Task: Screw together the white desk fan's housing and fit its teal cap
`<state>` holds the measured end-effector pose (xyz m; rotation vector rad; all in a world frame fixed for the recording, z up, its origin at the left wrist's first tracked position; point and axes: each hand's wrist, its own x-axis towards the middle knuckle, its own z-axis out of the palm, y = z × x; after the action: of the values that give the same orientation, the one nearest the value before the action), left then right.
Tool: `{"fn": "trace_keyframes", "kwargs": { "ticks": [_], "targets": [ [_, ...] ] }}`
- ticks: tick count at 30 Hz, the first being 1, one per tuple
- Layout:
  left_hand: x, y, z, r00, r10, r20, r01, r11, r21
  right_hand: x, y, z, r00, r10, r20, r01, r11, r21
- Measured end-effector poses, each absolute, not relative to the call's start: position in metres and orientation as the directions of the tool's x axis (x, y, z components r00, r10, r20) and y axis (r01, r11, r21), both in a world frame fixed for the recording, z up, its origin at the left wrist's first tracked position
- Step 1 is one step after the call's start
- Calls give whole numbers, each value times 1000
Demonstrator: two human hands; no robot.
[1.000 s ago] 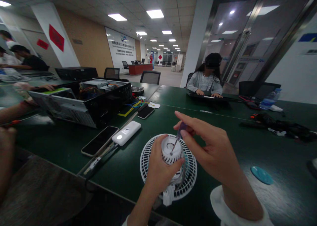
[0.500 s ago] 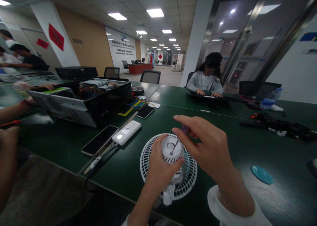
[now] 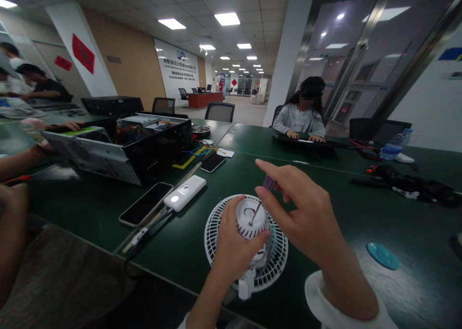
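Note:
My left hand (image 3: pixel 231 249) is wrapped around the white motor housing (image 3: pixel 245 229) of a small fan, thumb on the near right side. Beneath the housing a round white fan grille (image 3: pixel 280 254) lies flat on the table, and a white clip-like part (image 3: pixel 246 285) sticks out toward me. Above and to the right, my right hand (image 3: pixel 303 206) grips a screwdriver (image 3: pixel 267 183) by its purple handle, index finger stretched over the end. The slanted shaft reaches down to the top of the housing, its tip at a small hole near the rim. Any screw there is too small to tell.
Left of the fan lie a white power bank (image 3: pixel 186 193) with a cable, a phone (image 3: pixel 146 204) and another phone (image 3: pixel 212 163). An open computer case (image 3: pixel 159 148) stands beyond, with another person's hands beside it. A teal disc (image 3: pixel 383 256) lies right; a person sits across the table.
My right hand has shifted slightly, its index fingertip a little higher, and more of the purple handle shows. My left hand keeps its hold on the housing.

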<state>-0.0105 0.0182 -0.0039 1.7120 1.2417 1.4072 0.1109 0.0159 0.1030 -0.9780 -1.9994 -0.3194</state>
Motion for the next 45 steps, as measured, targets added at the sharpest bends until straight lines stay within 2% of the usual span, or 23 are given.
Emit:
{"fn": "trace_keyframes", "kwargs": {
  "ticks": [4, 9, 15, 20, 25, 31, 33, 37, 45],
  "targets": [
    [-10, 19, -3, 7, 918, 396, 273, -383, 883, 112, 15, 104, -338, 549, 765, 688, 698, -197],
    [-10, 21, -4, -9, 911, 413, 260, -397, 880, 109, 14, 103, -330, 505, 797, 741, 662, -114],
    [-10, 19, -3, -6, 916, 402, 279, -385, 880, 110, 12, 104, -330, 565, 756, 683, 696, -222],
    [-10, 19, -4, -9, 914, 406, 273, -389, 880, 110, 14, 103, -328, 533, 780, 727, 669, -152],
    [-10, 19, -3, 0, 909, 416, 283, -399, 872, 111, 11, 105, -345, 565, 749, 659, 714, -235],
    [-10, 19, -3, -4, 911, 412, 276, -395, 876, 108, 12, 104, -350, 494, 796, 718, 687, -111],
    [-10, 19, -3, 0, 913, 409, 276, -393, 877, 109, 12, 103, -360, 510, 781, 707, 695, -128],
    [-10, 19, 0, 3, 914, 406, 260, -393, 882, 112, 13, 104, -368, 600, 710, 678, 696, -237],
    [-11, 18, 0, 8, 917, 398, 274, -385, 881, 114, 16, 103, -314, 602, 734, 755, 627, -192]
  ]
}}
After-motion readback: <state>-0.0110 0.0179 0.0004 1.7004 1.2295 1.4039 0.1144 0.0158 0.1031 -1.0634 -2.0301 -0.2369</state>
